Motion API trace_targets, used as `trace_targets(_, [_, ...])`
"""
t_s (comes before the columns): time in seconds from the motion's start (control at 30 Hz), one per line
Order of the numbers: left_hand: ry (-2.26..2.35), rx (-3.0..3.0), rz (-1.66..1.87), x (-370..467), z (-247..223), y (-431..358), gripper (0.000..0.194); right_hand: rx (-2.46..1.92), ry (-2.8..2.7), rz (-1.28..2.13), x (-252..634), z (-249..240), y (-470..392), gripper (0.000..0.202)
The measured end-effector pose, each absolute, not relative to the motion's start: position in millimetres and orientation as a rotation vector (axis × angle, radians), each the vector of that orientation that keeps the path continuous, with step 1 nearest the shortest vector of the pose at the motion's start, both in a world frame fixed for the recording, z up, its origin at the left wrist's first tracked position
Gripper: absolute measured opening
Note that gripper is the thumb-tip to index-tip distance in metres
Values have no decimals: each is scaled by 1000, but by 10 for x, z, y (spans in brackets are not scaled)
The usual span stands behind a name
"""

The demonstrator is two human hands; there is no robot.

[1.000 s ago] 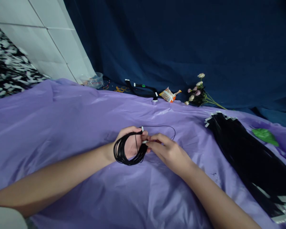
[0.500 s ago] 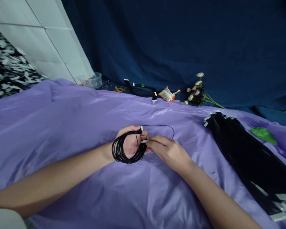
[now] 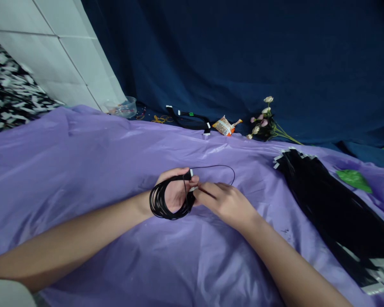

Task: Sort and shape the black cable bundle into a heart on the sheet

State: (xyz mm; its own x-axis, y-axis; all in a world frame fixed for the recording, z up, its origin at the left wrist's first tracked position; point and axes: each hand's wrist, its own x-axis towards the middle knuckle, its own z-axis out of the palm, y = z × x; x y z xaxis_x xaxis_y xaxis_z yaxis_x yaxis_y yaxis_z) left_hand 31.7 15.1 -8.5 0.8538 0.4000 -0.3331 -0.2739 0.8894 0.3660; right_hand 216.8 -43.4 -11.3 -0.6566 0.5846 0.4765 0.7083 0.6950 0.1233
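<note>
Head view: 1 white-tipped coil of thin blk cord (image 3: 158, 204), held over shiny purple cloth (image 3: 99, 170); L hand (image 3: 176, 194) grips it. R hand (image 3: 232, 204): fingers bent at coil's lower white end (image 3: 193, 189), grip hidden, can't tell. 1 white-ended bundle of blk cords (image 3: 333, 213), cloth's R side.

Right hand (image 3: 232, 207) edged closer to black coil (image 3: 159, 202); fingers (image 3: 205, 199) more bunched.

thin black cables (image 3: 189, 204), white-ended, lie looped in the left hand (image 3: 175, 192)
</note>
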Motion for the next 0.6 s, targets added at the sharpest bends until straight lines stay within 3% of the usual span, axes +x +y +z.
trace_targets(0.27, [433,324,321,315,-10,144,34,-937,-2492,-622,2155,-78,-417,25])
trace_targets(0.6, [357,505,269,279,-249,193,46,-934,-2343,-517,2119,-200,-379,32])
